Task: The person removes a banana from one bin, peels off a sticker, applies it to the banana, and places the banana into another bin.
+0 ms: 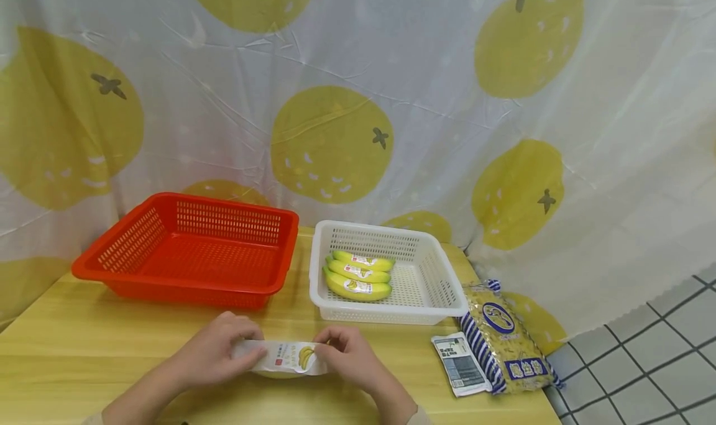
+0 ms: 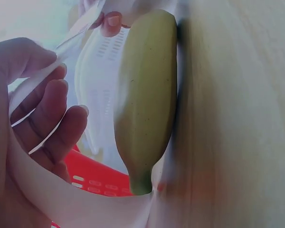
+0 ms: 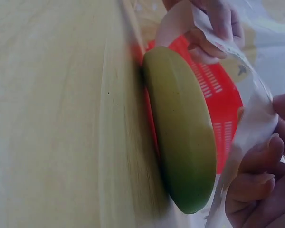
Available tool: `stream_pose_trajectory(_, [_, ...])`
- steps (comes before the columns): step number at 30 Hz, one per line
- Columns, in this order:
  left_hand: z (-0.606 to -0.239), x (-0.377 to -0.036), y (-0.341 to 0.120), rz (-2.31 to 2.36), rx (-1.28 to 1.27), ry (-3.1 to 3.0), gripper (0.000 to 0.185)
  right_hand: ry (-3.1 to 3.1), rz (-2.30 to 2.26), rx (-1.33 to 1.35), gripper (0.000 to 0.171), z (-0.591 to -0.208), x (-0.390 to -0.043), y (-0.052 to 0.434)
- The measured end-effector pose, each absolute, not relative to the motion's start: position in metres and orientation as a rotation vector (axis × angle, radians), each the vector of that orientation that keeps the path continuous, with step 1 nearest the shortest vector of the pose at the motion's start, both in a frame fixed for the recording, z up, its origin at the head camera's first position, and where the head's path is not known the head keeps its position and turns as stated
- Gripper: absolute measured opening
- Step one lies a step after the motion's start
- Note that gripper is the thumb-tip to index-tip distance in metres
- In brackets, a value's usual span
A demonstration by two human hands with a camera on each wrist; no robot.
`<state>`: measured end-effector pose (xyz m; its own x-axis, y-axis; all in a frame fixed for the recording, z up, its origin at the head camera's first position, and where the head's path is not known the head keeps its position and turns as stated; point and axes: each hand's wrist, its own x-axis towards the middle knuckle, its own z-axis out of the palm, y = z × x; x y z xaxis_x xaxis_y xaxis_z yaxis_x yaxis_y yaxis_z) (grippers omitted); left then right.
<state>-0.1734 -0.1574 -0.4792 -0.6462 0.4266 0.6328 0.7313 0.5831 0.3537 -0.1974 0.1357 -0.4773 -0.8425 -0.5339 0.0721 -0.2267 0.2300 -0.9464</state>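
Observation:
A single yellow banana [image 2: 147, 90] with a green tip [image 3: 192, 194] lies on the wooden table. Over it stretches a white wrapper [image 1: 288, 354] printed with a banana picture and writing. My left hand [image 1: 224, 349] pinches the wrapper's left end between thumb and fingers. At the opposite end, my right hand [image 1: 351, 355] pinches it the same way. In both wrist views the thin wrapper arches loosely beside the banana, away from its skin. From the head view the wrapper hides most of the banana, leaving a thin yellow edge [image 1: 276, 374] below it.
Behind my left hand stands a red basket [image 1: 184, 291]. A white basket [image 1: 380, 314] to its right holds several labelled bananas [image 1: 358, 277]. A small printed packet [image 1: 460, 363] and a bag of dried noodles [image 1: 506, 341] lie by the table's right edge. A lemon-print curtain [image 1: 425, 133] hangs behind.

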Motion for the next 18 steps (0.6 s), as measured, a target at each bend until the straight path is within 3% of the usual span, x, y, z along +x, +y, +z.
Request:
stream_pose_trajectory(9, [-0.486,-0.184,-0.158,-0.735,-0.893,-2.204,0.031,2.2,-1.75,-0.674,0.018,-0.478,-0.199,0.136])
stream_pose_trajectory(14, [-0.488,-0.19,-0.156,-0.669,-0.908,-2.081,0.02,2.186,-1.819,-0.638,0.019,-0.478,-0.2,0.135])
stream_pose_trajectory(18, [-0.486,-0.191,-0.148,-0.626,-0.969,-1.903,0.031,2.221,-1.843,-0.632,0.016,-0.481,-0.2,0.131])
